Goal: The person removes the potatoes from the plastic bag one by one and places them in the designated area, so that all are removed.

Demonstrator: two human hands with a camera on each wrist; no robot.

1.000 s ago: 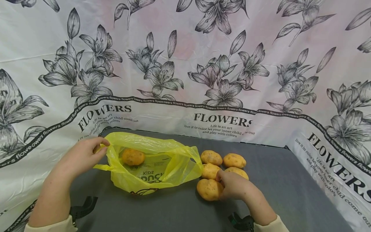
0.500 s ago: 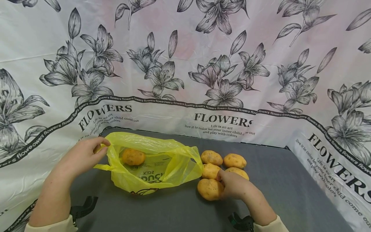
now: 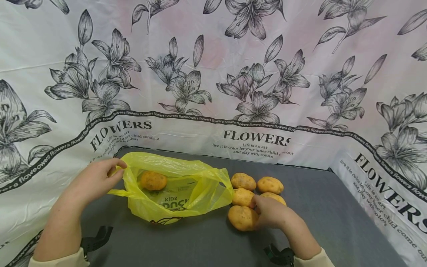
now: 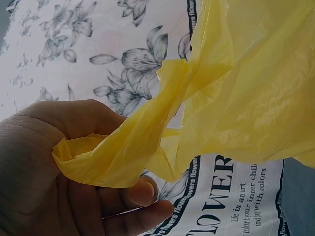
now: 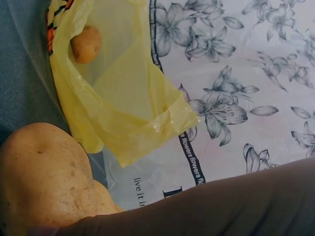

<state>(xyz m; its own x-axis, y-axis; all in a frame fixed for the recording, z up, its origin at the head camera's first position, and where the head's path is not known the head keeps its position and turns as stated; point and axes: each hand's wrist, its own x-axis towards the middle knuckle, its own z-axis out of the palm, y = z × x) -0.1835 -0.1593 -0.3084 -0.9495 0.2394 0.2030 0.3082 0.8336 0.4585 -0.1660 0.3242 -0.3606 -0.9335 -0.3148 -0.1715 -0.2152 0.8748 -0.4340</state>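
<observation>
A yellow plastic bag [image 3: 143, 204] lies with its mouth open, one potato [image 3: 154, 180] inside it. My left hand [image 3: 96, 180] holds the bag's left edge; in the left wrist view a twisted bag handle [image 4: 118, 152] runs between thumb and fingers. Right of the bag, several potatoes sit close together on the table. My right hand [image 3: 273, 213] grips the nearest potato [image 3: 241, 218] from its right side, which looms large in the right wrist view. Its thumb tip overlaps the middle potato [image 3: 242, 197] in the head view.
Behind the gripped potato rest more potatoes, among them one at the back left [image 3: 243, 181] and one at the back right [image 3: 270, 184]. A flower-printed cloth [image 3: 186, 137] borders the grey table [image 3: 173, 244] at the back and sides.
The nearest potato and my right hand have shifted very slightly to the right. The left hand and the bag stay in place.
</observation>
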